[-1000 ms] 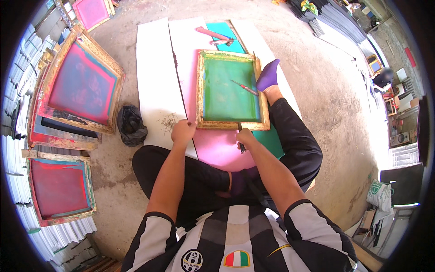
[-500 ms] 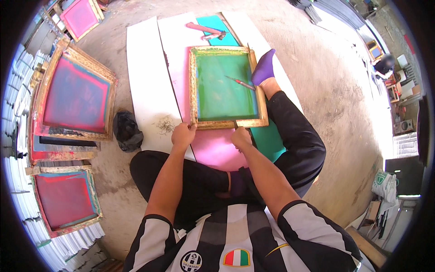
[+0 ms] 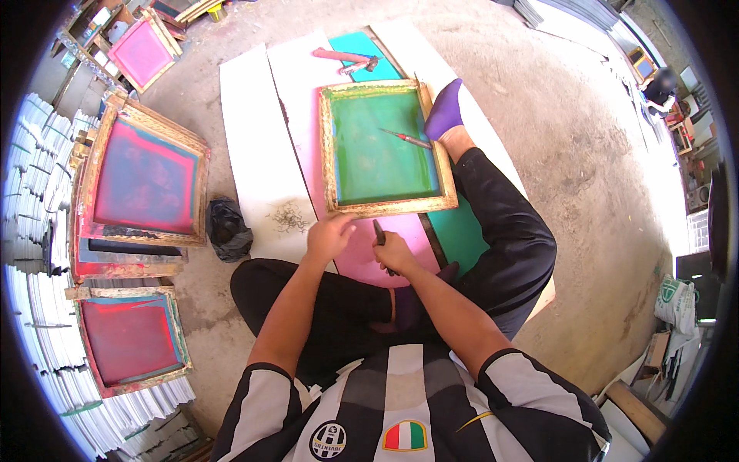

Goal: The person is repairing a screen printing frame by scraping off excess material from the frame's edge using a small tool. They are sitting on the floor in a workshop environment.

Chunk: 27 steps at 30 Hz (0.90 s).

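A wooden screen-printing frame [image 3: 389, 208] with green mesh [image 3: 377, 165] lies flat in front of me. My left hand [image 3: 329, 237] is at its near left corner, fingers stretched toward the wood and holding nothing I can see. Just below the near edge, my right hand [image 3: 394, 252] is closed around a dark hand tool [image 3: 379, 231]; its ends show above and below the fist, but its exact kind is unclear. On the mesh rests a thin pointed tool with a red and grey handle [image 3: 412, 140]. My purple-socked foot [image 3: 445, 112] is against the frame's right side.
Under the frame are white [image 3: 250, 131], pink [image 3: 362, 250] and teal boards. A hammer [image 3: 346, 56] lies beyond it. Thin scraps [image 3: 286, 218] and a black plastic bag [image 3: 228, 229] are at left, beside more screen frames [image 3: 146, 177]. A person [image 3: 660, 91] is far right.
My right hand has drawn back from the frame's near edge toward me and left, with the dark tool. My left hand has shifted slightly right and nearer, its fingers loosening from the corner.
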Available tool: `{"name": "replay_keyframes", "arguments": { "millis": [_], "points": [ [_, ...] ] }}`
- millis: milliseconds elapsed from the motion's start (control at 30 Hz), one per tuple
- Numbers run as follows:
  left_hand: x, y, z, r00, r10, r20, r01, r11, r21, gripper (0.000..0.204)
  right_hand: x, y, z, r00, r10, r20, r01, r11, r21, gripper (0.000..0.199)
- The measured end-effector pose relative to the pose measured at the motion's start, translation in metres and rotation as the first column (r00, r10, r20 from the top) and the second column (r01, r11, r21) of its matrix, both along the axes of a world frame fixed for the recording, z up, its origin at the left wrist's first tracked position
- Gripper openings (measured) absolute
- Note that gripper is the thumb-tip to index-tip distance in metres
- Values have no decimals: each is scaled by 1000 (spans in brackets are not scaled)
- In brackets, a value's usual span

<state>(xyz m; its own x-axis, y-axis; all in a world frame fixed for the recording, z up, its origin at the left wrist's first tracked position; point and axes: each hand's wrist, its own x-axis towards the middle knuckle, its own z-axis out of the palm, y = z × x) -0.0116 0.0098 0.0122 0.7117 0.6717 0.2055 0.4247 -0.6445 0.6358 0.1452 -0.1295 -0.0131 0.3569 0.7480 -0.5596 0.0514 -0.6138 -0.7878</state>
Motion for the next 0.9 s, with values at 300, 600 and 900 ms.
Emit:
{"name": "replay_keyframes", "arguments": {
  "millis": [300, 600, 900],
  "points": [
    [-6, 0, -2, 992, -117, -46, 119, 992, 38, 13, -25, 9, 21, 986, 164, -36, -166, 985, -51, 27],
    [-27, 41, -3, 937, 66, -343, -43, 996, 75, 11, -11, 10, 6, 950, -47, -309, 12, 994, -113, 34],
    [-68, 94, 10, 561, 370, -741, -503, 863, 49, 28, 51, 18, -24, 985, -172, 34, 175, 965, -195, 20]
  ]
}}
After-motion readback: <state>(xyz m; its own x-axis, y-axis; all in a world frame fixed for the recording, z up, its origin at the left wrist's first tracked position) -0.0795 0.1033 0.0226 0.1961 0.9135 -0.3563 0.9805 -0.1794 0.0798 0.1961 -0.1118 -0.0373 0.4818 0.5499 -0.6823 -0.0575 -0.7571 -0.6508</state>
